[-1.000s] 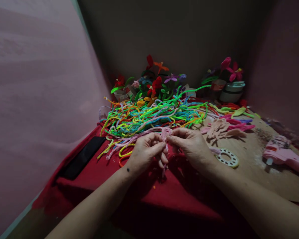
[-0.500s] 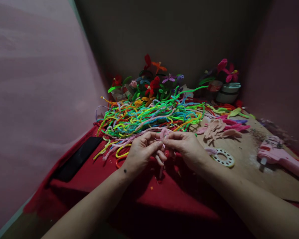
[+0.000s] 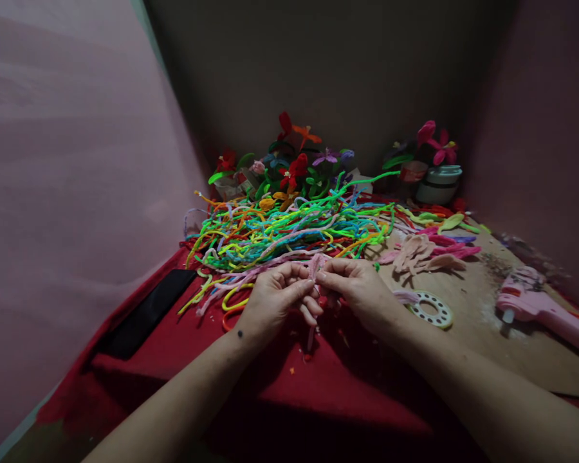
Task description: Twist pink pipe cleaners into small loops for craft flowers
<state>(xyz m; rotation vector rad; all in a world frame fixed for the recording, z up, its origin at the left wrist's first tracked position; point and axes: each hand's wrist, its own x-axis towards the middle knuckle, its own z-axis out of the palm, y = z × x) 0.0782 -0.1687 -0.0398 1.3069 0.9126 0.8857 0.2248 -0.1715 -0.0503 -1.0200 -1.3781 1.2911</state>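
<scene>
A pink pipe cleaner (image 3: 315, 262), bent into a small loop, is pinched between my two hands above the red cloth (image 3: 280, 392). My left hand (image 3: 277, 299) is closed on its left side, thumb against fingers. From the right, my right hand (image 3: 359, 289) grips the same piece with thumb and forefinger. One end of it hangs down below my left fingers. Just behind my hands spreads a big heap of coloured pipe cleaners (image 3: 280, 225), green, yellow, blue, orange and pink.
A black phone-like slab (image 3: 149, 312) lies at left. On the brown board (image 3: 473, 347) at right are pale pink petal shapes (image 3: 412, 254), a white ring with holes (image 3: 446, 315) and a pink glue gun (image 3: 531, 302). Pipe-cleaner flowers (image 3: 294, 170) and a lidded jar (image 3: 439, 185) stand behind.
My hands stay together on the pink pipe cleaner, with only slight finger movement. The whole view has shifted a little.
</scene>
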